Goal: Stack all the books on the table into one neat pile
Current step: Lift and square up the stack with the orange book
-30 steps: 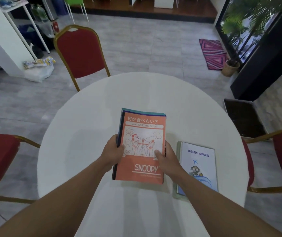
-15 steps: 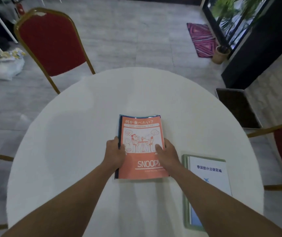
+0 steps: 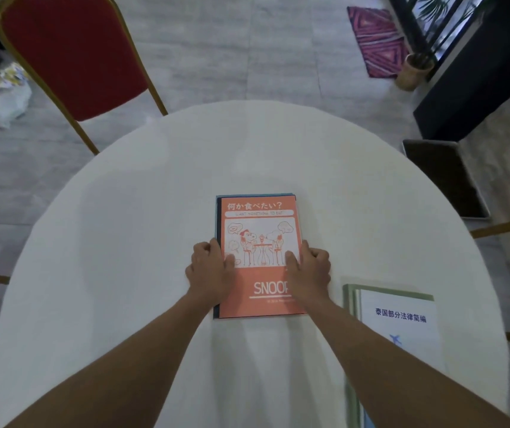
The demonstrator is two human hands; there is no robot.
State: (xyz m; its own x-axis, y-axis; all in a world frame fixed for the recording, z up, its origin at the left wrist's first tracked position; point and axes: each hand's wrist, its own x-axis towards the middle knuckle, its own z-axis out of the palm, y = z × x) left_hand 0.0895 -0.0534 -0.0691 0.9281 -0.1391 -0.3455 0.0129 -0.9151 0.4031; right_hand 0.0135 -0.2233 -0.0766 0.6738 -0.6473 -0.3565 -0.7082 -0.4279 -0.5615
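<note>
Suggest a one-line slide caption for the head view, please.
Both hands, left and right, press the orange Snoopy book onto a pile; a white booklet waits nearby.

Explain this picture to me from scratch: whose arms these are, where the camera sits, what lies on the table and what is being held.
There is no machine here. A person wears a wide-angle camera on the head, looking down at their own bare arms. The left hand and right hand press on either side of an orange Snoopy book, which tops a small pile lying on the round white table. Nothing is lifted. A white and green book lies apart, near the right forearm, not yet stacked. Red chairs stand around.
</note>
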